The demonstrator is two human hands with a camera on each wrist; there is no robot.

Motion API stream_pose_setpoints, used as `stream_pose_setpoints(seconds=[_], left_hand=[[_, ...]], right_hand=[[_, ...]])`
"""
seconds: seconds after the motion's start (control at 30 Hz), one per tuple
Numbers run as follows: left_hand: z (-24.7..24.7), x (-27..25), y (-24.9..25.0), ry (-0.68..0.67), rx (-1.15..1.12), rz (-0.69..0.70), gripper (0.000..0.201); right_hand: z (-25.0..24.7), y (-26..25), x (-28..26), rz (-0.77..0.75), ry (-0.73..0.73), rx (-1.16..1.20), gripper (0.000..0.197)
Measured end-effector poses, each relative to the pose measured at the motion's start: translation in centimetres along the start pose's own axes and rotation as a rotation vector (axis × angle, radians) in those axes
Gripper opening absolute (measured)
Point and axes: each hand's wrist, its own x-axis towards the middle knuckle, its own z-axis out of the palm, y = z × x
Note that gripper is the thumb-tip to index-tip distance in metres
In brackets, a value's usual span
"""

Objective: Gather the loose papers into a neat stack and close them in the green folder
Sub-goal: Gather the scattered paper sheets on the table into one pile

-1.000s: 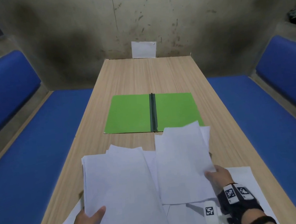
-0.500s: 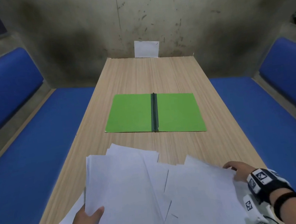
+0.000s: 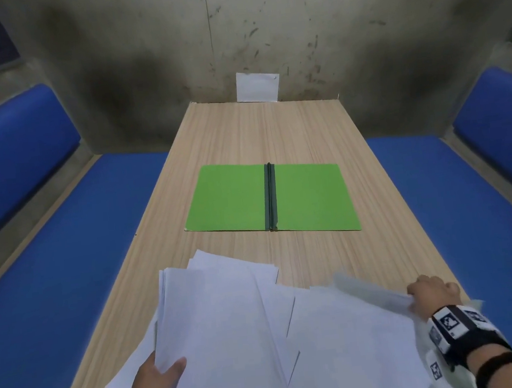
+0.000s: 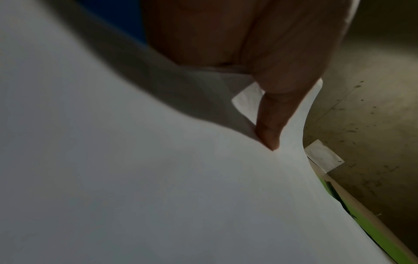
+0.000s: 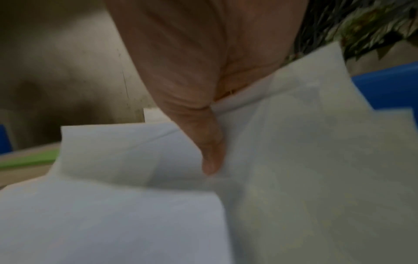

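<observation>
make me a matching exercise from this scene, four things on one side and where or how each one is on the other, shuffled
Things:
1. green folder
2. loose papers
3. small white card
4. right hand

Places or states:
A. against the wall at the table's far end
B. lying open and flat in the middle of the table
C. gripping the edge of some sheets near the table's right side
D. spread unevenly over the near end of the table

Pairs: 1-B, 2-D, 3-A, 4-C
</observation>
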Motion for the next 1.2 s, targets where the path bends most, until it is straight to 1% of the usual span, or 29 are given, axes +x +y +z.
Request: stream_pose_setpoints(seconds=[0.07, 0.13, 0.2, 0.27, 0.33, 0.4, 0.5, 0.53, 0.6, 0.63, 0.7, 0.77, 0.87, 0.9, 0.97, 1.0, 1.03, 1.1, 1.13, 1.17, 1.2], left_hand=[[0.0, -0.1, 0.1, -0.006, -0.001, 0.003, 0.042], [0.0, -0.1, 0.2, -0.021, -0.02, 0.014, 0.042], [0.0, -0.2, 0.4, -0.034, -0.045, 0.041, 0.04], [0.0, -0.3, 0.7, -0.04, -0.102, 0.053, 0.035], [0.1, -0.5, 1.1, -0.058, -0.178, 0.03, 0.03], [0.5, -0.2, 1.2, -0.099, -0.277, -0.002, 0.033], [1.2, 1.0, 1.1, -0.124, -0.305, 0.005, 0.049], [1.5, 1.1, 1.4, -0.127, -0.314, 0.011, 0.053], [2.0, 1.3, 2.0, -0.154, -0.351, 0.022, 0.057], [2.1, 0.8, 2.7, -0.173, -0.362, 0.034, 0.061], [2.5, -0.1, 4.0, -0.214, -0.381, 0.055, 0.062], [2.8, -1.5, 5.6, -0.241, -0.38, 0.096, 0.053], [3.4, -2.7, 7.3, -0.283, -0.418, 0.131, 0.034], [3.4, -2.8, 7.6, -0.298, -0.445, 0.145, 0.033], [3.3, -3.5, 8.1, -0.343, -0.485, 0.166, 0.045], [3.2, -3.8, 8.4, -0.364, -0.504, 0.18, 0.053], [3.1, -4.1, 8.5, -0.38, -0.524, 0.216, 0.061], [3.0, -4.3, 8.9, -0.376, -0.52, 0.292, 0.081], [2.9, -4.2, 9.0, -0.359, -0.491, 0.327, 0.092], [2.7, -4.3, 9.2, -0.34, -0.456, 0.366, 0.096], [2.5, -4.5, 9.6, -0.322, -0.423, 0.397, 0.089]], right_hand=[[-2.4, 1.8, -0.1, 0.02, 0.048, 0.148, 0.013], [-5.4, 3.7, -0.4, 0.041, 0.124, 0.302, 0.013], [-8.3, 5.1, -1.4, 0.036, 0.239, 0.489, 0.014], [-10.8, 5.6, -2.6, 0.0, 0.35, 0.753, 0.015], [-12.3, 5.1, -3.8, -0.04, 0.393, 1.083, 0.015], [-12.2, 4.2, -4.4, -0.062, 0.344, 1.397, 0.013], [-10.6, 1.6, -4.3, -0.055, 0.196, 1.74, 0.027], [-9.9, 0.5, -4.3, -0.078, 0.115, 1.848, 0.03], [-8.3, -2.1, -4.7, -0.13, -0.076, 1.991, 0.047], [-7.4, -3.4, -5.0, -0.141, -0.164, 2.007, 0.048], [-5.8, -6.0, -5.8, -0.167, -0.306, 1.998, 0.033], [-4.5, -8.2, -6.7, -0.177, -0.405, 1.93, 0.032], [-3.1, -10.1, -7.7, -0.169, -0.49, 1.88, 0.045], [-2.9, -10.5, -8.0, -0.172, -0.53, 1.873, 0.051], [-2.4, -10.9, -8.3, -0.178, -0.625, 1.861, 0.074], [-2.5, -11.0, -8.5, -0.19, -0.65, 1.856, 0.077], [-2.6, -11.1, -8.6, -0.204, -0.649, 1.859, 0.074], [-3.4, -11.1, -8.8, -0.216, -0.564, 1.848, 0.067], [-3.9, -11.1, -8.9, -0.22, -0.491, 1.84, 0.072], [-4.5, -10.9, -9.0, -0.226, -0.4, 1.845, 0.08], [-5.0, -10.8, -9.0, -0.231, -0.309, 1.851, 0.085]])
